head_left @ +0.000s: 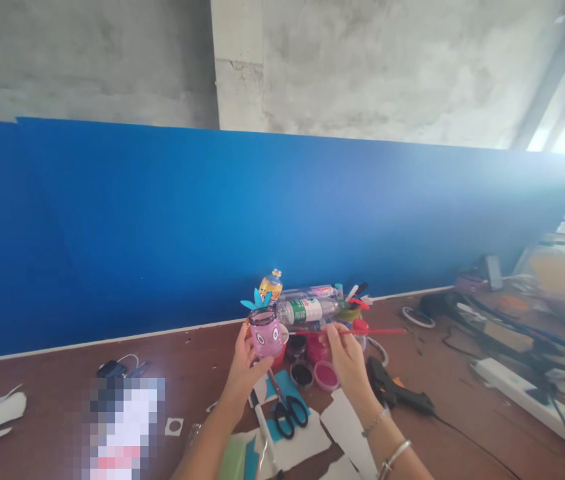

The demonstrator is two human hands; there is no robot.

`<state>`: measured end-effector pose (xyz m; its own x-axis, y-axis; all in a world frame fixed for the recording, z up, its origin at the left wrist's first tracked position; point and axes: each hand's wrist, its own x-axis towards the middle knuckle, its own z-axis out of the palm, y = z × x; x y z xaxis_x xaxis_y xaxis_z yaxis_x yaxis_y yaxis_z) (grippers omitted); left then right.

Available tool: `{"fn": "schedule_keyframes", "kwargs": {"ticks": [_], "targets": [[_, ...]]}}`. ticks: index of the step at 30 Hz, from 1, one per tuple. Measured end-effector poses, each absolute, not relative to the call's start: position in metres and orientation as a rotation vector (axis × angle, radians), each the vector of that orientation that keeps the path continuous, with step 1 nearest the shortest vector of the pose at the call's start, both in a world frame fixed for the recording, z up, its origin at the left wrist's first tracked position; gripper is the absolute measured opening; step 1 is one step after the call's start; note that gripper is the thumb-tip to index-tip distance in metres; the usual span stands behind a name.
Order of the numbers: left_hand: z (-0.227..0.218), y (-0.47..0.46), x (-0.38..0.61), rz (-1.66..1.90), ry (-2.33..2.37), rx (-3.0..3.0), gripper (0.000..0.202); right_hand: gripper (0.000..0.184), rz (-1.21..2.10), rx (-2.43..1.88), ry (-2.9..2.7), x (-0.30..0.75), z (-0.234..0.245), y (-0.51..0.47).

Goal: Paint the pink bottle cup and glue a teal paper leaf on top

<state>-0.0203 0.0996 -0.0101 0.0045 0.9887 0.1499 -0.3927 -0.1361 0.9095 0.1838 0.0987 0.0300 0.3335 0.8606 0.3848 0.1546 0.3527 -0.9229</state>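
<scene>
Two forearms [210, 437] come in from the bottom edge, the right one wearing bracelets [396, 457]. Between them, white paper [307, 448], blue paper [287, 383] and black-handled scissors [286, 403] lie on the counter [187, 357]. Just right of the right forearm lies a glue gun [405, 395]; farther right is a power strip [537, 403]. Open black [302, 374] and pink [326, 375] pots sit between the hands, and bottles [310, 309] crowd close behind, before a blue board [162, 220]. The left hand [245, 363] grips a pink jar [266, 339] with eyes and blue leaves, fingers around its left side, thumb low in front. The right hand [345, 357] pinches a thin red brush [382, 331] pointing leftward at the jar; I cannot tell whether its tip touches.
</scene>
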Motion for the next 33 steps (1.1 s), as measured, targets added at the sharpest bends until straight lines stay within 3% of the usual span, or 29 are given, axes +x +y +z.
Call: {"fn": "schedule_keyframes", "kwargs": {"ticks": [14,33], "targets": [[-0.005,0.096,-0.019,1.454,0.856,1.05,0.104,0.031,0.494,-1.132,-1.322,0.185,0.02,0.085],[-0.002,0.093,-0.021,1.395,0.859,1.104,0.1,0.029,0.399,-1.148,-1.347,0.184,0.023,0.08]]}}
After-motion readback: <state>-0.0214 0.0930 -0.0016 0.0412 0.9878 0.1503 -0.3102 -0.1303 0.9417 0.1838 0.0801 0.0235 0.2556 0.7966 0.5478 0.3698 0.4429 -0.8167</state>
